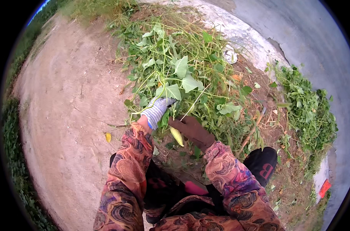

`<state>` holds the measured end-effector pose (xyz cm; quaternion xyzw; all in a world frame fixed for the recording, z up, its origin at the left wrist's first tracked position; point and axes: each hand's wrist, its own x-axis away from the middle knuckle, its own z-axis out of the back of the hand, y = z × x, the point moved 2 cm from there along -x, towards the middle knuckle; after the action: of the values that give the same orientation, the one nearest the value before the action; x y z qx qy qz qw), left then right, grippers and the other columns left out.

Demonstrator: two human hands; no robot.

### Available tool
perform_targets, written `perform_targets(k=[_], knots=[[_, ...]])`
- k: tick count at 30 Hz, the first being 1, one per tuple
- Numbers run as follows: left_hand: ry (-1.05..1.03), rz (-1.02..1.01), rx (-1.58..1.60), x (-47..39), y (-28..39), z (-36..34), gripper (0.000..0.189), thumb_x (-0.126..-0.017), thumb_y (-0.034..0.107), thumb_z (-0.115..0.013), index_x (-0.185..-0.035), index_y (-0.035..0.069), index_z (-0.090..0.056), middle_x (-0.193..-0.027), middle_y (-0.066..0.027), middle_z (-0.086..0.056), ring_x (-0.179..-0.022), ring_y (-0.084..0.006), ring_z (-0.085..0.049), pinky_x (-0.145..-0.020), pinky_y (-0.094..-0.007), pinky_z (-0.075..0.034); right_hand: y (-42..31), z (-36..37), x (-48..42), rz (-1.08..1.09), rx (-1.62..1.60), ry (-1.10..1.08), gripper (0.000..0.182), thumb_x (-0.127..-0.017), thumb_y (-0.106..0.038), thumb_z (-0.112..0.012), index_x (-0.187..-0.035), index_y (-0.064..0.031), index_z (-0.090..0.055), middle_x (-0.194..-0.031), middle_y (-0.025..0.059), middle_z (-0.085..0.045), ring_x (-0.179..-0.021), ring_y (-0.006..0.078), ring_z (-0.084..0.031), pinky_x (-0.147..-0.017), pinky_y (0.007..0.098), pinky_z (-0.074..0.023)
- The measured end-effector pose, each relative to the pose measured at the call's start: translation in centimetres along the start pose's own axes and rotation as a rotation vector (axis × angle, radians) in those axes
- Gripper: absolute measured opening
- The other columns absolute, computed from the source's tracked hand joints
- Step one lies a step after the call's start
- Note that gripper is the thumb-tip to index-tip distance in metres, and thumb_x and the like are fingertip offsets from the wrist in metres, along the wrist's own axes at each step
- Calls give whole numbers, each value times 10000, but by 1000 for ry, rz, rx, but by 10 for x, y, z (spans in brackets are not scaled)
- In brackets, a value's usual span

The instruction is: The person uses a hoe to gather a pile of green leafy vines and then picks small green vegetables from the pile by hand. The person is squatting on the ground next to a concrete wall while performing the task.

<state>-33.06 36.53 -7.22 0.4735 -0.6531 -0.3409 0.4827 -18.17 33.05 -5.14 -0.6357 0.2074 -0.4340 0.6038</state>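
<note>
Before me lies a heap of cut leafy vines (209, 75). My left hand (159, 109), in a striped white and blue knit glove, is among the stems and broad leaves at the heap's near edge; its fingertips are hidden by leaves. Close to its right, my right hand (192, 130) in a brown glove has its fingers closed around a bit of the vine. A pale stalk (195, 102) rises above it. Just below the fingers of the right hand hangs a yellow-green pod-like fruit (177, 136).
A tool with a wooden handle (253, 131) lies to the right, near my shoe (261, 164). Farther right, another pile of green vines (310, 109) lies by grey pavement (302, 43). Bare dirt (71, 95) stretches left, with a yellow leaf (108, 137) on it.
</note>
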Motion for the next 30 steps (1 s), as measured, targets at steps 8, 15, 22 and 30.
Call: perform_targets(k=[8,15,22,30], knots=[[334,-198,-455,-27,-20,35,252,-888,187,-429,-959,12,-595,-866,-115,-630,-738,-262,-590,-662,-349,-472,-22,-26,33,366,749,94,288,-782,-337,-638,-880,-69,-604,-790,50,-610,-714,155,-598,-646,331,-471],[306,-13,286,-28,-1,50,215,-889,223,-453,-962,81,-597,-821,-75,-608,-649,-198,-593,-548,-332,-488,48,-6,36,193,158,131,154,-722,-82,-659,-798,-32,-534,-837,94,-600,-798,212,-611,-684,346,-482],[288,-12,400,-11,2,21,196,-861,199,-505,-993,72,-574,-811,-75,-615,-640,-212,-607,-493,-352,-501,51,-41,-29,105,661,325,280,-697,-275,-653,-847,-42,-614,-879,201,-612,-758,363,-595,-694,408,-478],[374,7,375,-17,-3,50,209,-851,227,-513,-970,70,-585,-782,-67,-610,-618,-206,-597,-503,-346,-493,47,-32,-7,260,416,292,386,-708,-265,-654,-971,12,-603,-844,196,-619,-740,332,-605,-658,400,-471]])
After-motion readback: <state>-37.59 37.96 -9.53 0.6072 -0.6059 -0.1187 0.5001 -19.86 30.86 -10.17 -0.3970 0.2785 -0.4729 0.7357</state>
